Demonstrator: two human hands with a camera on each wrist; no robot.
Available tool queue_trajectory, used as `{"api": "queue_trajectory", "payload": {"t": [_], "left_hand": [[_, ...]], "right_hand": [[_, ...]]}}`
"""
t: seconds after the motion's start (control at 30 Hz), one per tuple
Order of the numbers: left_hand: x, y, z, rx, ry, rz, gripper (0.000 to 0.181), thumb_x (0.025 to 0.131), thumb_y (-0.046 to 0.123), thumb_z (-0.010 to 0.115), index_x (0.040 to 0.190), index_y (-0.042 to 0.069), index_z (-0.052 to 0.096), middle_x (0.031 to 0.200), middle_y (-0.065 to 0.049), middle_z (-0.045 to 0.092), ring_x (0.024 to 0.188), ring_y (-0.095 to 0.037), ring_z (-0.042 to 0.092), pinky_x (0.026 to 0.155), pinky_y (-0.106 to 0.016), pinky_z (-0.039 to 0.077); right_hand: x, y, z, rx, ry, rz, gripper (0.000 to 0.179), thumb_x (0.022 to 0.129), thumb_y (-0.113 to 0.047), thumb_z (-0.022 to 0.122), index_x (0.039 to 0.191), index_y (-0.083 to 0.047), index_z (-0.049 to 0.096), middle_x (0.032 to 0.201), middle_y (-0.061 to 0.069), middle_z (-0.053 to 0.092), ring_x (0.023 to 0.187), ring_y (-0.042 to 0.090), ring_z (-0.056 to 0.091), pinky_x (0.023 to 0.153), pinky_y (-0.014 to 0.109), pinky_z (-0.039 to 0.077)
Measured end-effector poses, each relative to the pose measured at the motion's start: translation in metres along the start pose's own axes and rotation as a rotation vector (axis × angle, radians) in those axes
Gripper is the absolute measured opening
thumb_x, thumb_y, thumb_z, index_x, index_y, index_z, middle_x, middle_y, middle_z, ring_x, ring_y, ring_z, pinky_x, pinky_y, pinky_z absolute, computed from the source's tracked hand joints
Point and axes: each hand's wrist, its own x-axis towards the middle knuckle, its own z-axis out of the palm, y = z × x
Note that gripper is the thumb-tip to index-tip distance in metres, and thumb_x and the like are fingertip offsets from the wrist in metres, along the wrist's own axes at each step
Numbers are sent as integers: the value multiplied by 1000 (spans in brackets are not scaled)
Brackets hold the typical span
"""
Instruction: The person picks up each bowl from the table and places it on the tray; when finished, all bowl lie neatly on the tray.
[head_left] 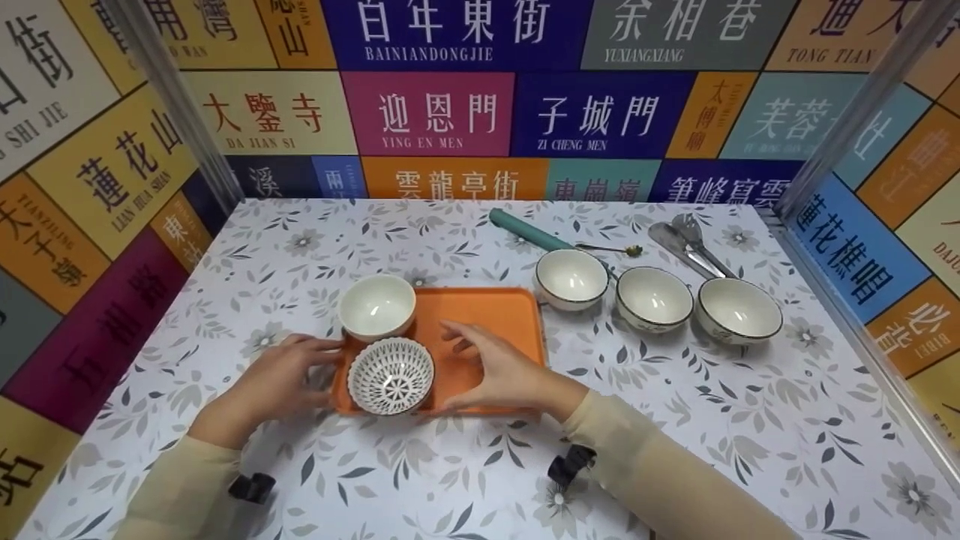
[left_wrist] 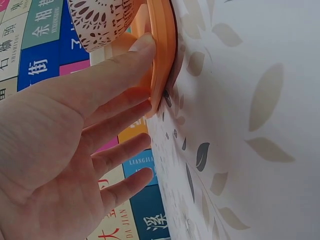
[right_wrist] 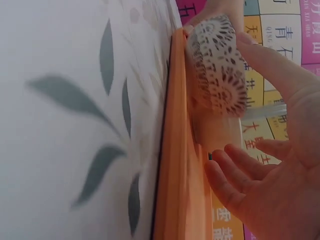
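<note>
Patterned openwork bowl (head_left: 391, 376) on the front left of an orange tray (head_left: 499, 319); a plain white bowl (head_left: 377, 307) stands just behind it, at the tray's back left corner. Left hand (head_left: 276, 373) is at the tray's left edge, fingers apart and clamped on nothing; in the left wrist view its thumb overlaps the tray's rim — whether it touches cannot be told. Right hand (head_left: 510, 371) is over the tray, right of the patterned bowl, thumb and fingers spread apart around a gap. To the right of the tray, three dark-rimmed bowls (head_left: 654, 300) form a slanting row on the leaf-print tabletop (head_left: 420, 480); behind them lie a green handle (head_left: 529, 230) and metal utensils (head_left: 686, 244).
</note>
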Motion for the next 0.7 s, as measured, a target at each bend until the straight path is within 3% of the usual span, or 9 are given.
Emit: {"api": "queue_trajectory", "payload": {"t": [0.43,0.7], "left_hand": [[-2,0,0,23,15,15,67,77,28,90,138,14,67,153,-5,57,142,-39,47,114,-70,37],[-2,1,0,12,15,13,67,78,28,89,139,14,66,153,-7,56,142,-40,46,114,-70,37]], "right_hand": [[-37,26,-56,7,200,-27,91,75,-27,94,152,-10,49,145,12,58,126,35,58,101,55,54],[-67,43,-90,-41,315,-25,83,75,-22,94,148,-16,55,142,3,62,124,28,60,97,49,58]]}}
